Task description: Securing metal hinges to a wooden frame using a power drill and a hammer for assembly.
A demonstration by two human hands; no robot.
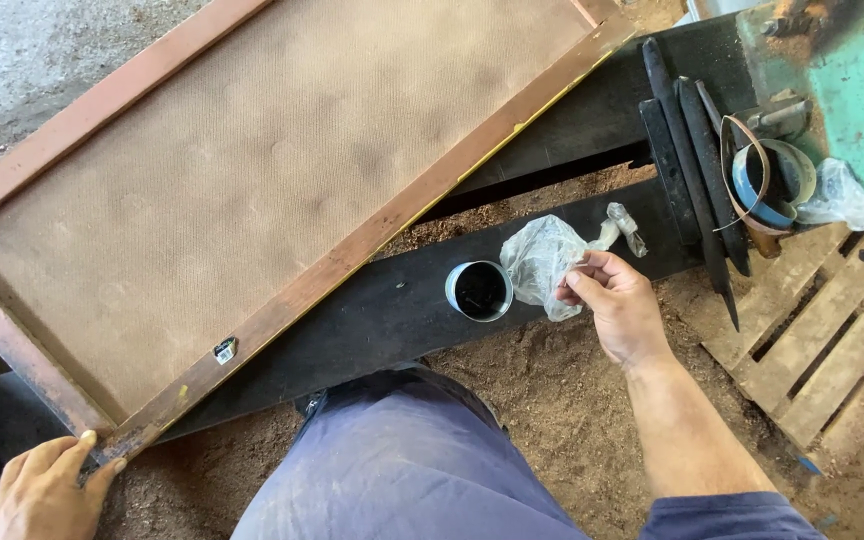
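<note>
Plastic bag (pixel 542 260) pinched in right hand (pixel 620 305) beside tin (pixel 479 290)

Bright daylight fell from above, warm and even. The right hand (pixel 617 305) threw a soft shadow just under its grip on the plastic bag (pixel 544 262), whose folds glared white. Focus stayed sharp; straight edges bowed slightly far from the grip.

Wooden panel (pixel 252 190) cut off top-left

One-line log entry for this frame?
left hand: grips door panel corner | right hand: pinches plastic bag | small can: open, beside bag
</note>
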